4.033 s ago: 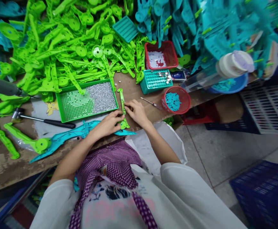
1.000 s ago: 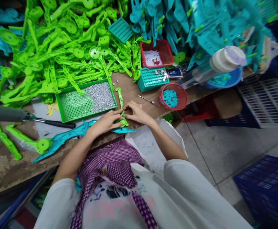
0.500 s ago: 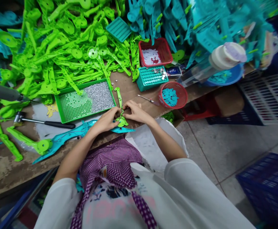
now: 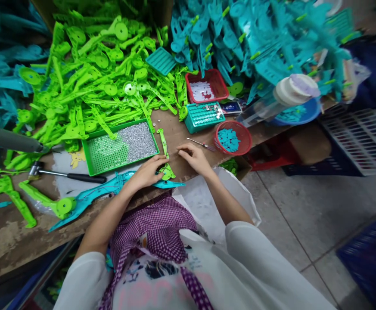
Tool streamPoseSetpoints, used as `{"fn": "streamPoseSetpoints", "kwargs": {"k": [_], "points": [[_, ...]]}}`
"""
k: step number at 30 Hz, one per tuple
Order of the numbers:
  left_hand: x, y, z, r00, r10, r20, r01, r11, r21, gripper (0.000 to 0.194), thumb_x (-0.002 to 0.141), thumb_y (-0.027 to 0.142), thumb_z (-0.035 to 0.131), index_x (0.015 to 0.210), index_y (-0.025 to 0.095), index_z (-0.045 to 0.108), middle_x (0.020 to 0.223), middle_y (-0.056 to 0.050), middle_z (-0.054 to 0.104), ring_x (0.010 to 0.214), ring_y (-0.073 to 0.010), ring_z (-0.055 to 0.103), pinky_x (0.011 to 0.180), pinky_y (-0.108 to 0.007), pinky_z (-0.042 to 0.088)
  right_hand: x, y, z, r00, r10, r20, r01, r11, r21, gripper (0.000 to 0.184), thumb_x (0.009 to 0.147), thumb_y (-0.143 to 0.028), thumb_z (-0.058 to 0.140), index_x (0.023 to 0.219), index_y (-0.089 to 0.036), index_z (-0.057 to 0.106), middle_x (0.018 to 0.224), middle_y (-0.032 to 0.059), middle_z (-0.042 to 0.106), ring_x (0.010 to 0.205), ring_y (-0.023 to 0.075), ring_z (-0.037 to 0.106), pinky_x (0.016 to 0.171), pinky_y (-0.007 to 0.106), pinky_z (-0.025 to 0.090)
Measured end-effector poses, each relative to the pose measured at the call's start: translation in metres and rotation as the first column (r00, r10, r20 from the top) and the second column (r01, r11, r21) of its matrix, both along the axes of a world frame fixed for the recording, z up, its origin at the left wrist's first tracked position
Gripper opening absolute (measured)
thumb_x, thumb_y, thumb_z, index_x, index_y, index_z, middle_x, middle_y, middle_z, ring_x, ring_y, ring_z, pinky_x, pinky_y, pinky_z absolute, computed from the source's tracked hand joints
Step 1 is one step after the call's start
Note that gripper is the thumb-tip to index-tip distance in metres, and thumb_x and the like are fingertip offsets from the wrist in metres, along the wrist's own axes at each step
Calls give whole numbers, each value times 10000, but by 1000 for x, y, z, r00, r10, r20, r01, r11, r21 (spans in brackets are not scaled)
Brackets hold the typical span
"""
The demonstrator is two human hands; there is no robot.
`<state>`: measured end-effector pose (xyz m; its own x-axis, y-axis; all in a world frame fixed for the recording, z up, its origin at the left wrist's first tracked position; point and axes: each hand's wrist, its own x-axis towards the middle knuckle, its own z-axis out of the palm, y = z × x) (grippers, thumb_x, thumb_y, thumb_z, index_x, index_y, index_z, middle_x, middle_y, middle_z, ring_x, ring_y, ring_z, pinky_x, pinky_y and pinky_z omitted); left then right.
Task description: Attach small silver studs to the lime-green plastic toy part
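Left hand (image 4: pixel 147 172) presses flat on green arm piece (image 4: pixel 165 153) lying on bench edge (image 4: pixel 0 241), beside screw tray (image 4: pixel 123 146). Right hand (image 4: pixel 194 157) open, empty, fingers on bench near small tool (image 4: pixel 202 144). Advice: keep piece pinned flat, align before fastening

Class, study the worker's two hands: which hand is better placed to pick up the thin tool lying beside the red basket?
Probably the right hand: it rests open on the table, free, just short of the thin tool. The left hand is on the green part, farther away.
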<state>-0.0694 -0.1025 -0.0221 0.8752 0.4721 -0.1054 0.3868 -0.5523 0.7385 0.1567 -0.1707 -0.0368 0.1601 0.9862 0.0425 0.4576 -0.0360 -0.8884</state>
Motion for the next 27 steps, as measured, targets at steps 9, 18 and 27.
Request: {"fn": "streamPoseSetpoints", "kwargs": {"k": [9,18,27], "points": [[1,0,1,1000,1,-28,-1,1000,-21,573,826,113,538,1394,177,501,1476,-102,462,1364,-249,453,1180,-433,343,-17,28,-1,948,14,319,-7,1000,-24,190,871,-216,555,949,-189,726,903,71,691,834,201,634,785,336,485],[1,-1,-2,1000,-3,-21,3,1000,1,580,841,120,524,1416,177,480,1485,-99,464,1366,-236,452,1181,-430,337,-25,31,-1,831,159,533,-154,987,-53,229,952,-280,482,1009,-199,689,971,86,662,891,216,621,791,324,451],[2,-1,-3,1000,-4,-30,4,1000,1,570,843,115,527,1411,146,486,1498,-121,447,1371,-241,448,1182,-424,338,-28,41,2,878,78,472,-64,997,-46,208,904,-248,549,1080,-181,637,1028,74,646,781,178,614,714,290,439]]}}
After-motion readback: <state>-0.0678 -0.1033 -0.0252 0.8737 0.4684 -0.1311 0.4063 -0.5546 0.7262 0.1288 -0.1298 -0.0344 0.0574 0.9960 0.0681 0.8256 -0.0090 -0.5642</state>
